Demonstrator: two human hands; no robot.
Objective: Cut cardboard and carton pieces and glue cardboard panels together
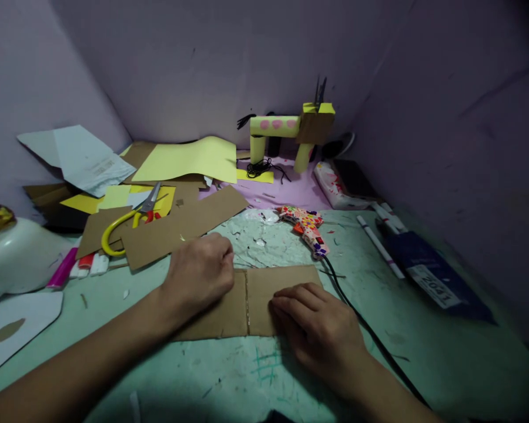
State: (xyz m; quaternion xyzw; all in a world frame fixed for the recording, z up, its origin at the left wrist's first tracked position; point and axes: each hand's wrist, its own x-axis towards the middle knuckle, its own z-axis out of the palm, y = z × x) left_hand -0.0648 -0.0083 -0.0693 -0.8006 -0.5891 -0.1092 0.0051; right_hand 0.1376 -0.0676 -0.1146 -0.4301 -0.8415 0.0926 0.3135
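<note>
Two flat brown cardboard pieces (pixel 261 282) lie edge to edge on the green tabletop, with a glossy, glue-like line running down the seam between them. My left hand (pixel 201 267) is closed in a fist over the left piece; whatever its fingers hold, if anything, is hidden. On the right piece rests my right hand (pixel 320 329), its fingers bent together and pressing the cardboard, the thumb mostly covered. Beyond the seam, a flower-patterned glue gun (pixel 306 226) lies on its side, its black cord (pixel 370 326) trailing past my right wrist.
Yellow-handled scissors (pixel 114 232) and a long cardboard strip (pixel 189 226) lie behind my left hand, near yellow paper (pixel 189 158). A yellow paper giraffe figure (pixel 275 126) stands by the wall. Markers (pixel 380 247) and a dark blue packet (pixel 445 276) are at right.
</note>
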